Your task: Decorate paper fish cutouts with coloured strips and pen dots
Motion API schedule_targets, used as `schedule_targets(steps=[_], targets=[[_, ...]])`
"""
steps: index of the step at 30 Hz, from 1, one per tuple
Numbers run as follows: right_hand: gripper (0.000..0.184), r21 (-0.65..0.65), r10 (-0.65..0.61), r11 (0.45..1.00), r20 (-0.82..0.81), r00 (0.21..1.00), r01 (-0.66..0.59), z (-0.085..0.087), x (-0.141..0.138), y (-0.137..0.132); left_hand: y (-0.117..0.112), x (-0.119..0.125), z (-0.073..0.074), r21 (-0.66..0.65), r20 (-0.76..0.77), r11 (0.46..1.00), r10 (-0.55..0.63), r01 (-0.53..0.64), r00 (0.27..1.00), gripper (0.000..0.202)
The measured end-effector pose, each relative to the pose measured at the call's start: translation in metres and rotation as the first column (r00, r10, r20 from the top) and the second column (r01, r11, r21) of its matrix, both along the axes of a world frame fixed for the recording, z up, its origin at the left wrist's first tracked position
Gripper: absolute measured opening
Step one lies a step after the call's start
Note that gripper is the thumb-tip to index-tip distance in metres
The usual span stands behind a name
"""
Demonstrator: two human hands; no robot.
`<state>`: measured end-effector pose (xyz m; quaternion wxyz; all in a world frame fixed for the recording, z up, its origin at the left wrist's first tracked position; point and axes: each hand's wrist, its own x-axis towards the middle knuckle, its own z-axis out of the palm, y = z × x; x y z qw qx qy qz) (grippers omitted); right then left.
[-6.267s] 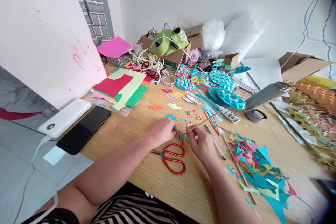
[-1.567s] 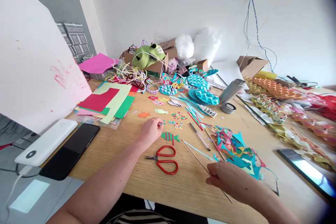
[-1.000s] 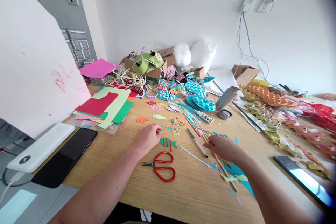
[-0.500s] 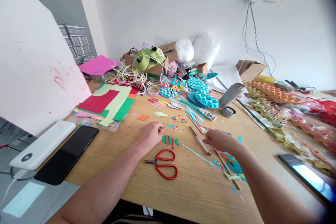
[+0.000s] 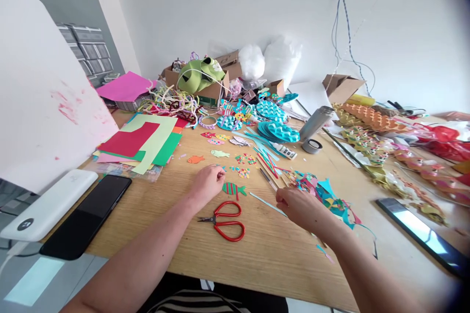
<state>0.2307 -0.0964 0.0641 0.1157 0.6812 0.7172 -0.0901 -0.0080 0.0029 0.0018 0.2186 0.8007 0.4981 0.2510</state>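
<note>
A green paper fish with red stripes (image 5: 234, 189) lies flat on the wooden desk, just right of my left hand (image 5: 208, 183). That hand rests with curled fingers close to the fish's head; whatever may be between the fingertips is too small to make out. My right hand (image 5: 299, 208) hangs low over the desk, fingers bent together and pointing left. It covers the lower part of a pen (image 5: 269, 179) and one end of a thin light-blue paper strip (image 5: 266, 203); its grip is hidden. Red-handled scissors (image 5: 227, 222) lie open nearer to me.
Small paper dots (image 5: 242, 172), an orange fish (image 5: 196, 159) and a pale green fish (image 5: 220, 153) lie beyond my hands. Paper scraps (image 5: 326, 193) lie at right. Around them are coloured sheets (image 5: 128, 142), a glue bottle (image 5: 284, 150), a metal flask (image 5: 316, 123) and phones (image 5: 86, 217).
My right hand has drawn back toward me over the pen's lower part, uncovering scraps behind it. My left hand stays beside the striped fish. The whole view has shifted slightly.
</note>
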Motion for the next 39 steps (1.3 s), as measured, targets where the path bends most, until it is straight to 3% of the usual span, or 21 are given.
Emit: schedule_targets(steps=[7, 18, 21, 24, 26, 28, 31, 33, 36, 39], targets=[[0.021, -0.037, 0.083, 0.996, 0.227, 0.970, -0.077, -0.011, 0.000, -0.022, -0.001, 0.000, 0.001, -0.001, 0.003, 1.000, 0.002, -0.002, 1.000, 0.013], [0.029, -0.027, 0.159, 0.987, 0.321, 0.934, -0.159, -0.022, -0.008, -0.024, -0.002, 0.002, 0.001, 0.029, 0.024, 0.999, -0.031, 0.030, 0.999, 0.012], [0.022, 0.071, 0.068, 0.994, 0.218, 0.974, -0.085, -0.019, -0.004, -0.023, -0.003, 0.002, 0.001, 0.050, 0.087, 0.997, -0.058, 0.054, 0.995, 0.012], [0.014, 0.172, -0.040, 0.983, -0.183, 0.982, 0.072, -0.010, -0.008, -0.017, -0.005, 0.005, 0.003, -0.017, 0.247, 0.994, -0.097, 0.104, 0.964, 0.010], [0.014, 0.126, -0.082, 0.975, -0.560, 0.825, 0.182, -0.006, -0.017, -0.011, -0.006, 0.007, 0.006, -0.138, 0.385, 0.974, -0.116, 0.182, 0.915, 0.012], [0.020, 0.006, -0.133, 0.969, -0.828, 0.545, 0.246, -0.006, -0.030, -0.004, -0.008, 0.008, 0.010, -0.252, 0.514, 0.921, -0.134, 0.299, 0.847, 0.018], [0.030, -0.125, -0.177, 0.953, -0.969, 0.174, 0.276, -0.011, -0.049, 0.008, -0.009, 0.007, 0.015, -0.365, 0.644, 0.833, -0.098, 0.417, 0.759, 0.029], [0.034, -0.172, -0.183, 0.940, -0.983, 0.009, 0.293, -0.017, -0.059, 0.014, -0.009, 0.005, 0.017, -0.422, 0.694, 0.795, -0.026, 0.435, 0.720, 0.035], [0.034, -0.202, -0.180, 0.931, -0.979, -0.096, 0.306, -0.023, -0.068, 0.020, -0.008, 0.003, 0.019, -0.445, 0.730, 0.775, 0.024, 0.449, 0.683, 0.038], [0.035, -0.165, -0.149, 0.936, -0.986, -0.077, 0.312, -0.026, -0.073, 0.022, -0.009, 0.004, 0.019, -0.412, 0.723, 0.781, -0.032, 0.469, 0.690, 0.035]])
